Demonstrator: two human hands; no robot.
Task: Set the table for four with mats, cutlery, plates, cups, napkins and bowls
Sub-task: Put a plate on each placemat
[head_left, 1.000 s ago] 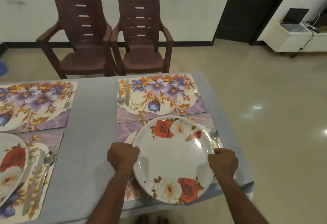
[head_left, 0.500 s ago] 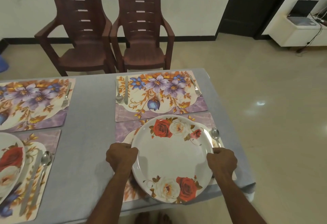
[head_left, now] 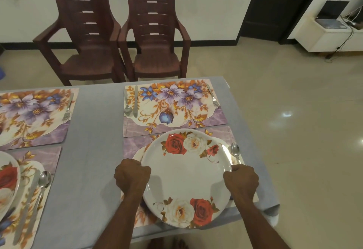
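Plate [head_left: 186,178] face up, both hands gripping rim

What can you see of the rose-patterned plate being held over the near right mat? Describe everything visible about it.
The plate is round, white and glossy, perhaps melamine or ceramic, with red and cream roses painted at its far and near rims. It faces up, roughly level, over the near right mat, its near edge reaching past the table's edge. The left hand grips its left rim and the right hand its right rim. Whether it rests on the mat cannot be told. A spoon lies just beyond its right side.
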